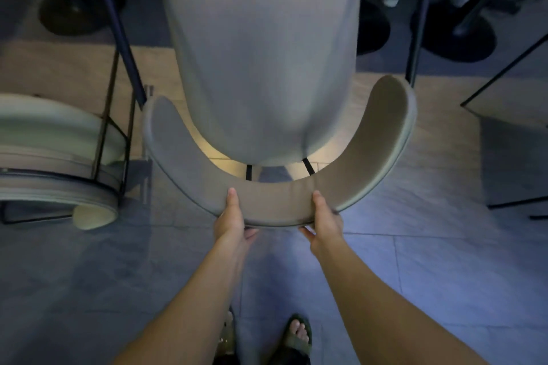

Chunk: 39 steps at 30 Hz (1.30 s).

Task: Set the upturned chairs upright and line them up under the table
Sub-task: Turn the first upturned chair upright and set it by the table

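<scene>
A grey upholstered chair stands upright in front of me, its seat pointing away toward the table above. Its curved backrest wraps around toward me. My left hand grips the backrest's near rim left of centre, thumb on top. My right hand grips the same rim right of centre. A second chair of the same kind lies at the left with thin black legs sticking up.
Dark round table bases stand on the tiled floor at the back left and back right. Dark poles flank the chair. A dark-framed panel is at the right. My sandalled foot is below.
</scene>
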{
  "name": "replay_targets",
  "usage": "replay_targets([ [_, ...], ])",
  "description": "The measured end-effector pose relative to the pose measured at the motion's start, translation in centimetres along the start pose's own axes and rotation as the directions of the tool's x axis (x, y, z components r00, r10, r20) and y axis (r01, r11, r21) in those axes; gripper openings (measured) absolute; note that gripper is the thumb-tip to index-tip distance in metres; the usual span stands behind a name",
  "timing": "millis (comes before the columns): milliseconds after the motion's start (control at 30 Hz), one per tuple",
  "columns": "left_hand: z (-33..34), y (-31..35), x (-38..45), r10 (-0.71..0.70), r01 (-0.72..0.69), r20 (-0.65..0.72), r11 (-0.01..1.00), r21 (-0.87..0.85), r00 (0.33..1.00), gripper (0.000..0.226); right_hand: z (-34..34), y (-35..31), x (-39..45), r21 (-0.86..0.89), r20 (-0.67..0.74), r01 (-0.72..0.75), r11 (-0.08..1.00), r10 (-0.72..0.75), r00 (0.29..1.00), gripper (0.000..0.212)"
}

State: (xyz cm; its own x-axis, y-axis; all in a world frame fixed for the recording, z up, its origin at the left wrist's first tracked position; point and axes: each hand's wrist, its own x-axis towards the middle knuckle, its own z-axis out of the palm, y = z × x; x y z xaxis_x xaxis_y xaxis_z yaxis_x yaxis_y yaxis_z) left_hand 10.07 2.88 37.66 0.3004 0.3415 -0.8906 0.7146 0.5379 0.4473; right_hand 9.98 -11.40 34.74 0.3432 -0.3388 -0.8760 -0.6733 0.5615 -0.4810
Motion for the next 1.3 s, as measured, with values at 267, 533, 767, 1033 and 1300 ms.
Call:
replay_targets([
  [267, 3.5, 8.8, -4.3, 0.013, -0.016, 0.049, 0.997, 0.077, 0.999, 0.054, 5.3, -10.2, -3.5, -0.138, 0.035, 0.087, 0.987, -0.083, 0.996, 0.058],
  [533, 5.9, 17.2, -4.4, 0.050, -0.062, 0.066, 0.978, 0.200, 0.997, 0.057, 11.7, -16.0, -4.6, -0.085, 0.166, 0.040, 0.996, -0.025, 0.986, 0.045],
  [767, 10.6, 24.0, -3.5, 0.005, 0.012, 0.160, 0.995, -0.100, 0.987, 0.054, 17.2, -21.4, -5.3, -0.016, 0.190, 0.044, 0.999, -0.040, 0.981, 0.042],
  [1033, 16.3, 34.4, -0.9, 0.041, -0.034, 0.149, 0.998, -0.049, 0.988, 0.058, 25.7, -28.9, -6.3, -0.098, 0.156, 0.079, 0.992, -0.063, 0.986, 0.043],
  [1300, 19.6, 39.6, 1.6, -0.022, 0.023, 0.152, 1.000, -0.005, 0.988, 0.059, 30.2, -32.9, -5.9, -0.161, 0.111, 0.053, 0.985, -0.035, 0.993, 0.038],
])
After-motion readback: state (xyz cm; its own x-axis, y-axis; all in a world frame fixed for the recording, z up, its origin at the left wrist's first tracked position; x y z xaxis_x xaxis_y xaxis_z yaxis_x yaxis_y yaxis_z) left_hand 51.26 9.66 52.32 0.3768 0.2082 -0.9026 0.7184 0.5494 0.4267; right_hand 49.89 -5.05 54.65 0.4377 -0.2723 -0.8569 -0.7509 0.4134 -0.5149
